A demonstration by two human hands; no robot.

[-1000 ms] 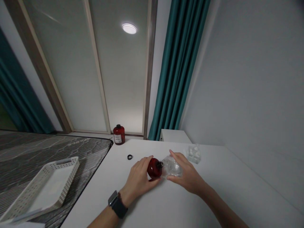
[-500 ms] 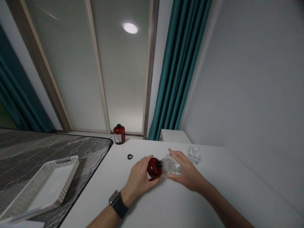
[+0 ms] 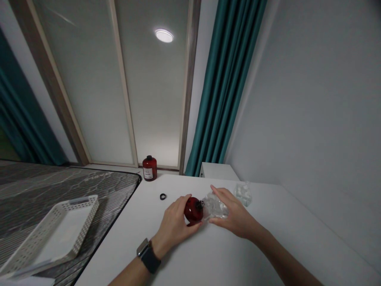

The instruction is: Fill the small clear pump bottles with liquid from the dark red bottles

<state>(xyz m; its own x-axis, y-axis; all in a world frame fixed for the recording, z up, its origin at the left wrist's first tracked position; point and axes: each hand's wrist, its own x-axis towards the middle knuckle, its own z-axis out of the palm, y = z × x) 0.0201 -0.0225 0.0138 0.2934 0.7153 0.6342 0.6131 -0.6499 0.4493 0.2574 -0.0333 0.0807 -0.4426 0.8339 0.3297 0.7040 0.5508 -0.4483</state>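
Observation:
My left hand [image 3: 177,222] is wrapped round a dark red bottle [image 3: 192,210], which leans so that its narrow dark neck points right. Held in my right hand [image 3: 235,214] is a clear, shiny container [image 3: 216,206], perhaps a bottle or crinkled plastic; its exact kind is hard to make out. Its left end meets the neck of the red bottle, or nearly so. To the left of my hands, a small black ring [image 3: 162,196] lies flat on the white table [image 3: 127,238].
Another red bottle [image 3: 149,169] with a black cap and white label stands upright at the table's far left corner. Crumpled clear plastic [image 3: 243,194] lies beyond my right hand. A white perforated basket [image 3: 86,224] rests on the grey surface to the left.
Almost nothing differs. Both hands keep their hold, and the bottle and the clear container stay in place.

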